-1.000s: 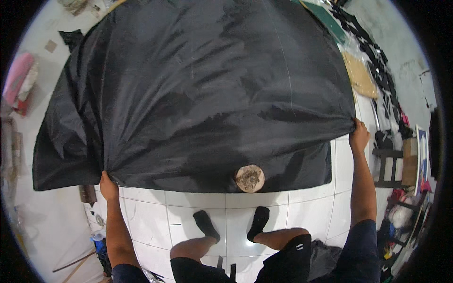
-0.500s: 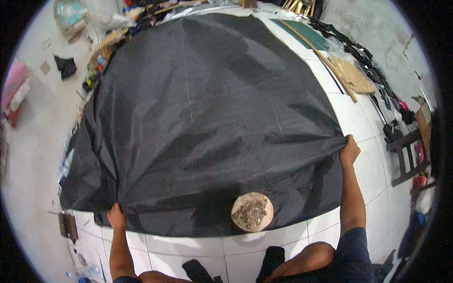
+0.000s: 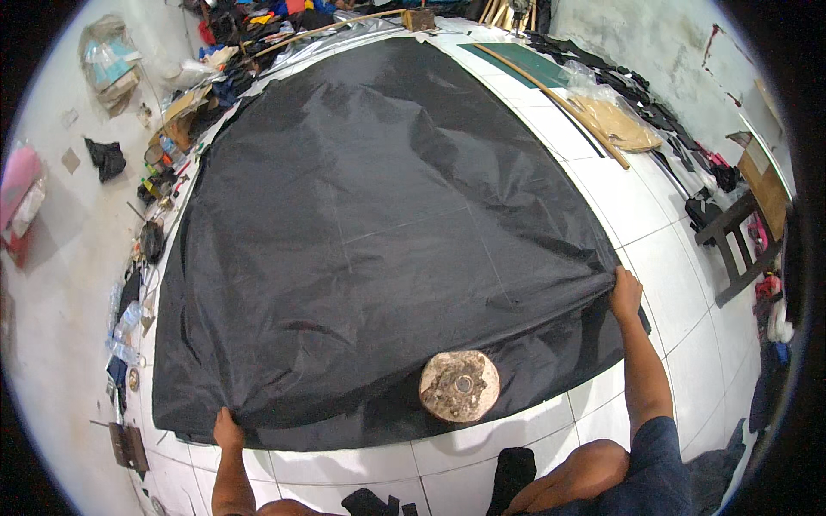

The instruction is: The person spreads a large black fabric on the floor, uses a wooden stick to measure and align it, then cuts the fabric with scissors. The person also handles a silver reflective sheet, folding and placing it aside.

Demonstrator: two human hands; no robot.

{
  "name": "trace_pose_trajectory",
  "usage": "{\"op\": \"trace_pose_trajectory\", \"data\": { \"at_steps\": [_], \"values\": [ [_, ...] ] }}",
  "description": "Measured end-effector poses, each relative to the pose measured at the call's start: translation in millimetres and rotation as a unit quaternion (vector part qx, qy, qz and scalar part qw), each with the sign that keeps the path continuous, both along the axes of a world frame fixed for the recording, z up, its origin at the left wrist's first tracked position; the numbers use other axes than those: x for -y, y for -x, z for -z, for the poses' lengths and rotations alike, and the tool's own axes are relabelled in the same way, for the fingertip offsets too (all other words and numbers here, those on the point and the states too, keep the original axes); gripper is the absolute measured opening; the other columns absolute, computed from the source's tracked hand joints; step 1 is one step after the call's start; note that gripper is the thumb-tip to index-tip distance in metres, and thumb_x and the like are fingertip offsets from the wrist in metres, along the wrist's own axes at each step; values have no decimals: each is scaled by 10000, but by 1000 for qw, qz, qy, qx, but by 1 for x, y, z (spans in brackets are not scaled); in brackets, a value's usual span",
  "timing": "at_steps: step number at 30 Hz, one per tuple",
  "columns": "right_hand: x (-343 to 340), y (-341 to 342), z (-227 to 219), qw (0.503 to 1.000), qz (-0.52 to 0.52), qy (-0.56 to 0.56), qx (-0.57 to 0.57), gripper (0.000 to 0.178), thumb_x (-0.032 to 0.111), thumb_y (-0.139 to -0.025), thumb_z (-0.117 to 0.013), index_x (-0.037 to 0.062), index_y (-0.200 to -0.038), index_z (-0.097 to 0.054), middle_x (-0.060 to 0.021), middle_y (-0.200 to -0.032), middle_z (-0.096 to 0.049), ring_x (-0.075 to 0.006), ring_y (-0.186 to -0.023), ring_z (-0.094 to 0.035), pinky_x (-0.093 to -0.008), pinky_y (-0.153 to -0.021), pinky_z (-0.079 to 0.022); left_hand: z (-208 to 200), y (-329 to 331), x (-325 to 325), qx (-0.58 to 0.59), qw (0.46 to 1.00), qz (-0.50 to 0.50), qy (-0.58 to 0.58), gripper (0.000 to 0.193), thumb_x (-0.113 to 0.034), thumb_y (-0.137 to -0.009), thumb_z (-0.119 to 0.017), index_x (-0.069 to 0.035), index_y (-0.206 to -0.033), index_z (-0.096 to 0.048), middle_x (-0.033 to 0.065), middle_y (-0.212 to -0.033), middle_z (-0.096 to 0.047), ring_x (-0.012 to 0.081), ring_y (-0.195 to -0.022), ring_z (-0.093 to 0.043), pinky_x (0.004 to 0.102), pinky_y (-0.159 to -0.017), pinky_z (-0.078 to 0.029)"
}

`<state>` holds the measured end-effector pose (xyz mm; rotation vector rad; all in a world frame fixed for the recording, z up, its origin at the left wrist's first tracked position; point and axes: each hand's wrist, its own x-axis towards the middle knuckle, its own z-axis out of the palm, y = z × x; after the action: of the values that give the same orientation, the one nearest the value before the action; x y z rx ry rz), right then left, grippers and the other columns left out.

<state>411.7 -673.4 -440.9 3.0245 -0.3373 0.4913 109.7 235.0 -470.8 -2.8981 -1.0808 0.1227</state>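
Observation:
A large sheet of black fabric (image 3: 379, 215) spreads over the white tiled floor, with folds running through it and thin pale lines marked on its middle. My left hand (image 3: 228, 427) pinches its near edge at the lower left. On the right side, my right hand (image 3: 626, 292) is closed on the fabric, drawing creases toward it. Another black layer shows beneath the near edge. A round, stained, pale disc-shaped block (image 3: 460, 386) with a ring at its centre rests on the near part of the fabric, between my hands.
A wooden stick (image 3: 559, 99) lies across a green mat (image 3: 520, 66) at the far right, beside a brown package in clear plastic (image 3: 615, 120). A dark wooden frame (image 3: 738, 249) stands at right. Bottles and clutter (image 3: 129, 322) line the left wall; heaped cloth (image 3: 284, 21) lies at the back.
Both hands have come lower and nearer me, pulling the fabric along. The billowing sheet has settled flatter, and its left side has drawn in, uncovering floor there.

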Motion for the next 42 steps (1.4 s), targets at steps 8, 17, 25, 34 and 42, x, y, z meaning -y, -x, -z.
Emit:
{"op": "trace_pose_trajectory", "data": {
  "at_steps": [8,17,25,34,42],
  "values": [
    [21,47,13,993,1,94,-76,271,78,-855,-509,94,-1117,-576,-122,-993,-607,-314,-959,-593,-475,-854,-417,12,12,23,7,994,94,62,473,-42,-817,-548,-108,-1283,-496,163,-1310,-547,361,-1148,-563,442,-918,-475],
    [-17,91,42,984,62,-74,-149,317,19,-817,-509,94,-1113,-598,-154,-1088,-596,-378,-1062,-577,-462,-858,-490,7,24,-30,28,997,-16,-68,331,-80,-854,-495,-106,-1145,-650,119,-1114,-673,318,-995,-642,428,-883,-482],
    [25,36,22,985,54,101,-127,263,123,-860,-514,124,-1098,-625,-111,-1036,-614,-304,-999,-601,-465,-867,-446,-6,-4,5,-75,990,114,28,830,-131,-683,-739,-168,-1435,-389,178,-1436,-409,376,-1320,-386,527,-1091,-300],
    [45,67,8,966,226,-48,-112,353,52,-875,-493,143,-1211,-553,-120,-1175,-552,-332,-1092,-575,-468,-795,-532,11,-15,72,-44,985,127,104,490,-20,-750,-617,-128,-1227,-616,154,-1296,-582,318,-1177,-565,408,-975,-467],
    [63,77,6,896,82,-105,-423,1200,355,-503,-921,211,-1504,-275,-154,-1541,-269,-355,-1388,-327,-456,-1126,-336,4,-51,48,-10,993,120,12,534,-62,-732,-631,-84,-1264,-591,168,-1316,-565,343,-1205,-530,438,-1069,-353]
  ]
}}
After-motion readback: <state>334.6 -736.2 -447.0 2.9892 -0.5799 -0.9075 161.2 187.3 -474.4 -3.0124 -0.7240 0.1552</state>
